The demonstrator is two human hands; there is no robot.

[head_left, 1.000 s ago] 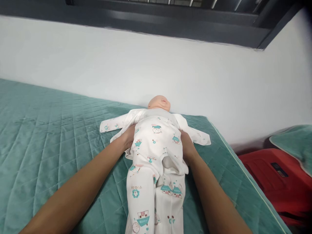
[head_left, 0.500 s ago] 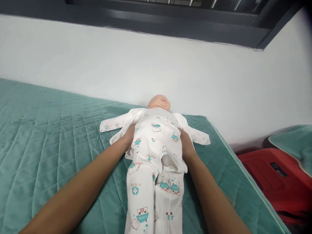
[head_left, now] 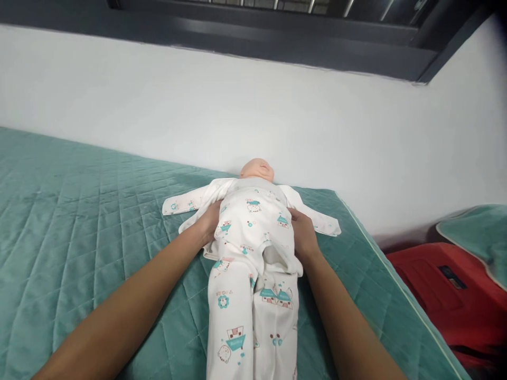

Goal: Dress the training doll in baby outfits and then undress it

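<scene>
A baby doll (head_left: 257, 169) lies on its back on the green quilted cover, its head against the wall. It wears a white baby top (head_left: 184, 201) with the sleeves spread out to both sides. White printed baby pants (head_left: 253, 232) reach up over its belly to the chest, with an opening at the crotch. My left hand (head_left: 210, 220) grips the left side of the pants at the waist, and its fingertips are hidden by cloth. Opposite it, my right hand (head_left: 303, 232) grips the right side, fingers partly tucked behind the doll.
The green quilted cover (head_left: 79, 237) spreads under everything, its edge running down at the right. Beyond that edge stands a red case-like object (head_left: 439, 295) with green cloth (head_left: 479, 237) over it. A white wall (head_left: 198, 105) and dark window frame (head_left: 257, 39) rise behind.
Both hands stay at the sides of the pants with only a slight shift. The pant legs have moved a little to the right in view, and the head sits slightly lower.
</scene>
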